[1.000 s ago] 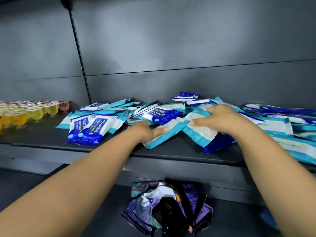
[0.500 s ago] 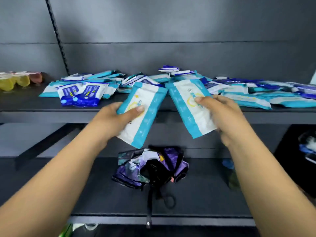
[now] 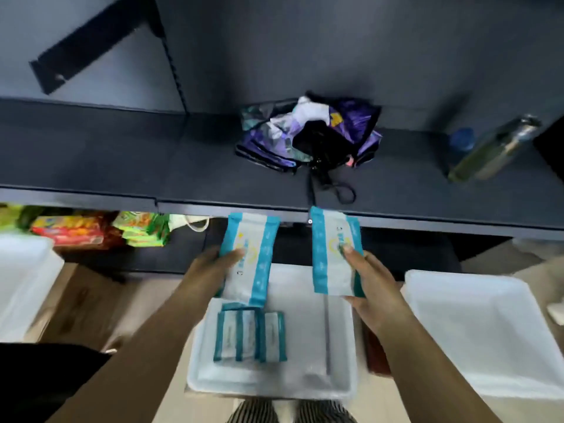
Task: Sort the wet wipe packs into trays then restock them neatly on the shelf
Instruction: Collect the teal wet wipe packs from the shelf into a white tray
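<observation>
White plastic tray (image 3: 341,355) sits on the floor below both hands, with a row of teal-and-white wet wipe packs (image 3: 250,337) standing on edge in its left half. Left hand (image 3: 207,270) grips a flat teal-and-white wipe pack (image 3: 253,254), thumb on top, fingers curled under, held above the tray's far left part. Right hand (image 3: 372,285) pinches a second teal-and-white wipe pack (image 3: 334,251) by its right edge, thumb on its face, above the tray's far right part. Packs apart, both roughly upright in view. More white trays: one at left (image 3: 21,282), one at right (image 3: 488,331). Dark shelf (image 3: 122,154) beyond carries a crumpled purple bag (image 3: 305,132) and a blurred greenish bottle (image 3: 494,148).
</observation>
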Motion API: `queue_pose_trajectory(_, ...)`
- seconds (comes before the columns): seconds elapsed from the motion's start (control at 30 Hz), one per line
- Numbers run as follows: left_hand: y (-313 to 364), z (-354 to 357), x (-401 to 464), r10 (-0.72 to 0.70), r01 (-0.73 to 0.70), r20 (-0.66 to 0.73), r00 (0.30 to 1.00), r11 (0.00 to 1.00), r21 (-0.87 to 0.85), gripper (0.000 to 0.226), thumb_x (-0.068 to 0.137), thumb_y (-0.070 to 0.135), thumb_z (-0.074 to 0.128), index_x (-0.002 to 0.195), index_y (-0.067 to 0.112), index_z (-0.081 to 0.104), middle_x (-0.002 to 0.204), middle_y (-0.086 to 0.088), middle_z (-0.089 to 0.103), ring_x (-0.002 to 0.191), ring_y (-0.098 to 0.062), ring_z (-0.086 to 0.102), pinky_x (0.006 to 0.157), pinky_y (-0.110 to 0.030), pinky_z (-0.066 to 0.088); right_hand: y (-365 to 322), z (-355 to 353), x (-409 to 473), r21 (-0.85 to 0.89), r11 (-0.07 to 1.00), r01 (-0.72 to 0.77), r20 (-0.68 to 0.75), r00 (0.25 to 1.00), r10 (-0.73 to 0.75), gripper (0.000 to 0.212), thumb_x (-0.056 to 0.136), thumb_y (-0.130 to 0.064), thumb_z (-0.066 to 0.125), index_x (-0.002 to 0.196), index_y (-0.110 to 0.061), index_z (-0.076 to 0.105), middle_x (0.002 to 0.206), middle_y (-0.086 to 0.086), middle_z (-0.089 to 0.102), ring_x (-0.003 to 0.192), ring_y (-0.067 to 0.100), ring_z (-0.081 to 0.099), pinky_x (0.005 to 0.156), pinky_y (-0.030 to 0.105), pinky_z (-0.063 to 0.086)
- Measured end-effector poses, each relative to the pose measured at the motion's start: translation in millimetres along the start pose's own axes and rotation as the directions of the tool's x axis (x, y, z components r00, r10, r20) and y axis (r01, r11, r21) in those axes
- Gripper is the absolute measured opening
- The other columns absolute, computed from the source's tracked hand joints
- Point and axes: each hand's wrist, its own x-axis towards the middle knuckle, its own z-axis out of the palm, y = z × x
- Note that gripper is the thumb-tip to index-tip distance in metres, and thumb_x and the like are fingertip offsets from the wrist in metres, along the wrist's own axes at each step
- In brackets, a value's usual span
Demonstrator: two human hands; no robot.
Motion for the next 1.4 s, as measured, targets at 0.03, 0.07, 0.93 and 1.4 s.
queue_pose_trajectory(0.03, -19.2, -2.8, 2.9, -0.060, 0.060, 0.014, 0.998, 0.998, 0.007, 0.022, 0.071, 0.027, 0.072, 0.087, 0.014, 0.065, 0.094, -0.015, 0.069, 0.083, -0.023, 0.066, 0.085, -0.044, 0.050, 19.0, -5.1, 5.0, -0.040, 0.998, -0.047, -0.010, 0.999, 0.047, 0.011, 0.088, -0.026, 0.060, 0.089, -0.014, 0.057, 0.089, 0.000, 0.065, 0.079, 0.013, 0.060, 0.080, 0.039, 0.047)
queue_pose_trajectory(0.07, -41.1, -4.6, 8.3, -0.120, 0.119, 0.025, 0.993, 0.993, 0.014, 0.028, 0.069, 0.031, 0.072, 0.091, 0.015, 0.065, 0.098, -0.013, 0.069, 0.091, -0.027, 0.065, 0.091, -0.046, 0.047, 38.5, -9.5, 12.2, -0.069, 0.992, -0.104, -0.017, 0.994, 0.103, 0.010, 0.088, -0.026, 0.060, 0.089, -0.017, 0.060, 0.089, -0.002, 0.066, 0.081, 0.012, 0.061, 0.078, 0.037, 0.047)
queue_pose_trajectory(0.93, -348.3, 168.2, 231.9, -0.712, 0.462, 0.016, 0.702, 0.438, -0.771, 0.040, 0.090, 0.007, 0.055, 0.130, 0.009, 0.047, 0.123, -0.015, 0.058, 0.101, -0.025, 0.062, 0.073, -0.032, 0.057, 288.5, -94.9, 274.7, -0.511, 0.795, -0.327, -0.165, 0.945, 0.282, 0.013, 0.086, -0.027, 0.064, 0.073, -0.023, 0.062, 0.083, 0.004, 0.065, 0.085, 0.028, 0.063, 0.084, 0.044, 0.050)
queue_pose_trajectory(1.4, -318.7, 124.4, 197.8, -0.655, 0.624, -0.030, 0.755, 0.732, -0.275, 0.020, 0.097, 0.026, 0.043, 0.090, 0.010, 0.054, 0.084, -0.005, 0.058, 0.079, -0.014, 0.052, 0.079, -0.029, 0.042, 268.9, -60.3, 300.3, -0.887, 0.407, 0.220, 0.325, 0.922, 0.210, 0.025, 0.080, -0.025, 0.070, 0.100, -0.009, 0.067, 0.073, -0.002, 0.057, 0.070, 0.013, 0.051, 0.058, 0.020, 0.035)
